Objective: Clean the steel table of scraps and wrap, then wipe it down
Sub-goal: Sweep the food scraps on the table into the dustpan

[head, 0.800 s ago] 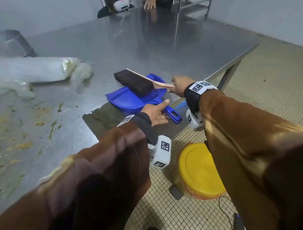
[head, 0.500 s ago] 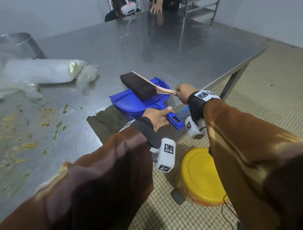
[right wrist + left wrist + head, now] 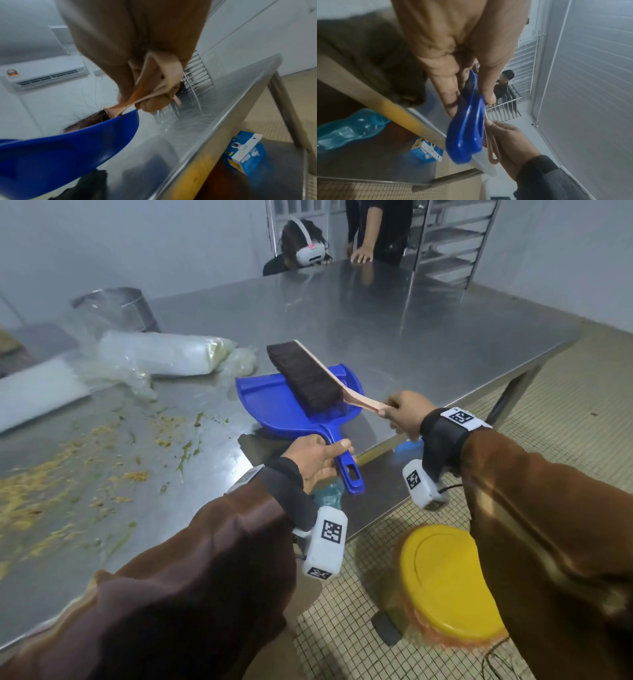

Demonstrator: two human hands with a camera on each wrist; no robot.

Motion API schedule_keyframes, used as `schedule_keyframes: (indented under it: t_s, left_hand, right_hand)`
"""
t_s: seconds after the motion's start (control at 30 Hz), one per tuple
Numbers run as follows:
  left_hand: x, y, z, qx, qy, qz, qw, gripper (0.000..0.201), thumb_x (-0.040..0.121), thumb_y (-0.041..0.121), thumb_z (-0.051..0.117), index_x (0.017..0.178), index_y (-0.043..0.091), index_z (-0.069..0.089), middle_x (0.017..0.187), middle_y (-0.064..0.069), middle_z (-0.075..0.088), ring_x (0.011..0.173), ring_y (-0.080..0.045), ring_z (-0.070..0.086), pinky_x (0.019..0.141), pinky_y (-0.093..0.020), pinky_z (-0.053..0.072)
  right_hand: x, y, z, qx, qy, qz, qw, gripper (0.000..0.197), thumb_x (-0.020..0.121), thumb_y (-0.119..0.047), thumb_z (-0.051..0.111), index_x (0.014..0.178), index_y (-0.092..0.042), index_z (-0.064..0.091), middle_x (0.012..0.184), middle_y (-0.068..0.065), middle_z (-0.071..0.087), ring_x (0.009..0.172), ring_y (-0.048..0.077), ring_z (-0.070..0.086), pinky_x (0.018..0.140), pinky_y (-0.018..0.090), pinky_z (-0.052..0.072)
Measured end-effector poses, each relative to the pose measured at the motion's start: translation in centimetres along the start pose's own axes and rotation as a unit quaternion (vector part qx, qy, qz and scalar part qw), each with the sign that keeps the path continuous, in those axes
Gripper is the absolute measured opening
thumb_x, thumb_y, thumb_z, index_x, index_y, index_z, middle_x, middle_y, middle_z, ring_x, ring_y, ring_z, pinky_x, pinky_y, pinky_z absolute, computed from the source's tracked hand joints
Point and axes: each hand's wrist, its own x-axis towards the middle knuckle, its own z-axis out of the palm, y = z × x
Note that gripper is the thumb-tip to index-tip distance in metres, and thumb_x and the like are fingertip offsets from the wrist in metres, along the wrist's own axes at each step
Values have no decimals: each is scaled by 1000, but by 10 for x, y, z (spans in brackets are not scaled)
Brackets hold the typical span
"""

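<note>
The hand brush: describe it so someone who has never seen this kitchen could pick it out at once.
Find the steel table, then the blue dustpan near its front edge. The hand brush lies slanted over that pan, its handle gripped by the right hand. Its dark bristle block and pale handle set it apart from everything else there.

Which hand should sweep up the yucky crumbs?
Probably the right hand: it already grips the brush handle. The left hand holds the dustpan, nearer the scraps.
</note>
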Motion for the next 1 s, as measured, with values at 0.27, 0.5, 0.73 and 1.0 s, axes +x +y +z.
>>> schedule_keyframes:
  t_s: [0.27, 0.5, 0.73, 1.0]
  left_hand:
    - [-85, -3, -89, -29, 91, 2, 995, 13, 95, 6, 45, 82, 8, 47, 86, -8, 59, 75, -18, 60, 63, -29, 54]
    - [-157, -20, -176, -51, 194, 55, 978, 17, 95, 1, 42, 82, 12, 45, 80, -5, 53, 57, -10, 64, 59, -22, 53]
    - [-216, -37, -253, -37, 342, 58, 937, 27, 96, 0, 38, 73, 13, 41, 68, -6, 43, 32, 0, 48, 40, -17, 42]
    - [-276, -54, -315, 0, 397, 62, 916, 25, 97, 7, 39, 73, 13, 41, 67, -4, 43, 46, -11, 43, 34, -14, 34]
  right_hand:
    - [-42, -93, 48, 146, -159, -49, 975, 26, 86, 18, 45, 81, -7, 39, 53, 8, 60, 31, 6, 57, 35, 17, 47]
    - [-77, -187, 122, 212, -253, -107, 938, 32, 85, 18, 30, 103, -7, 40, 72, 9, 68, 28, 13, 46, 29, 12, 30]
    - [-115, -258, 185, 179, -193, -123, 957, 3, 96, -10, 42, 97, -10, 45, 66, 6, 40, 31, 9, 33, 32, 10, 24]
    - [-122, -255, 201, -209, -39, -142, 967, 40, 95, -9, 37, 135, -2, 34, 125, 26, 54, 114, 39, 55, 90, 39, 43]
